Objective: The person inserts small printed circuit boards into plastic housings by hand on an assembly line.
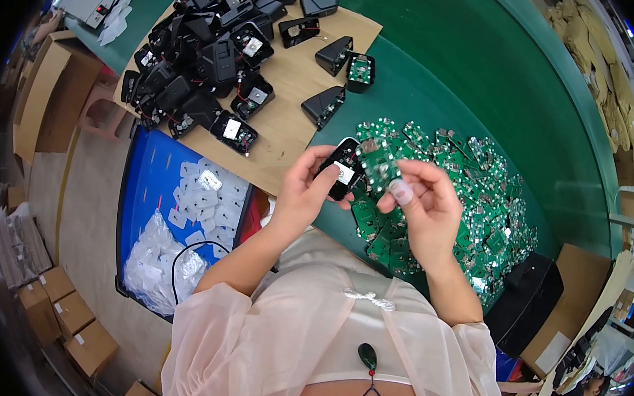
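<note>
My left hand (309, 188) is closed round a black plastic housing (345, 155), its open side up and a white piece showing inside. In my right hand (429, 207) a green circuit board (379, 168) is pinched between thumb and fingers, tilted right beside the housing. Under and beyond my right hand spreads a heap of green circuit boards (472, 210) on the green table. Up and to the left, many black housings (220, 60) lie piled on a sheet of brown cardboard (286, 114). One black housing with a board in it (360, 71) stands apart, at the cardboard's right edge.
A blue tray (143, 177) at the left holds white flat pieces (201, 198) and a clear plastic bag (159, 260). A black box (528, 300) is at the right edge. The table's green wall (534, 88) curves along the far right. Cartons (73, 313) stand on the floor at left.
</note>
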The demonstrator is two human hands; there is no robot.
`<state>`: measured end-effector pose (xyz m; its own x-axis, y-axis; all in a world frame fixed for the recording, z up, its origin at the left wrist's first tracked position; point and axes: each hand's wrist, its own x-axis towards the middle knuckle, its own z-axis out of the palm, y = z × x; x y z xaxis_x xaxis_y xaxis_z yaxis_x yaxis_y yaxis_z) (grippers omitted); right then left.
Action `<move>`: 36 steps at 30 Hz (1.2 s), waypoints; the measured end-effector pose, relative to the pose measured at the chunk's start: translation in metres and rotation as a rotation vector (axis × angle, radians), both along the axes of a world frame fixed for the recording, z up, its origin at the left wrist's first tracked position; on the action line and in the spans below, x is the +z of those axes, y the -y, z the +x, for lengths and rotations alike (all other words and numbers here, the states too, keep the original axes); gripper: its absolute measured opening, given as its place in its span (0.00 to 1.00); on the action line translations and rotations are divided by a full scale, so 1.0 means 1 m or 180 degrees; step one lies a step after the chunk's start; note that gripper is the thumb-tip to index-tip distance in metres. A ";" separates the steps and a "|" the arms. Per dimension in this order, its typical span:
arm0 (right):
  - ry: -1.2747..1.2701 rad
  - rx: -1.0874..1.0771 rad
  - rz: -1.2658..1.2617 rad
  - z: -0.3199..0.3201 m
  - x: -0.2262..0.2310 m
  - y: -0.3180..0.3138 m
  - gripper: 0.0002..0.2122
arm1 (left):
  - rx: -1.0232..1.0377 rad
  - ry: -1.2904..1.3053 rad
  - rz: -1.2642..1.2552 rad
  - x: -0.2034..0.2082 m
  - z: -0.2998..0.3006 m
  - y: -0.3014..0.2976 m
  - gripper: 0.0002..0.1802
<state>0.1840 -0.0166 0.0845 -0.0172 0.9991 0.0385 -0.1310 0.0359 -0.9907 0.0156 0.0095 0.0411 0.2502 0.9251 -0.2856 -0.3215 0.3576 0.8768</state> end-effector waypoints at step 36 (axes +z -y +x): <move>-0.0720 0.0119 -0.0721 0.016 -0.011 0.007 0.12 | -0.0283 0.0382 0.0175 0.006 0.015 0.013 0.15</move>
<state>0.1998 -0.0233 0.0739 -0.0705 0.9816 -0.1777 -0.3461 -0.1912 -0.9185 0.0301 -0.0033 0.0471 0.3612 0.9112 -0.1984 -0.3943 0.3420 0.8530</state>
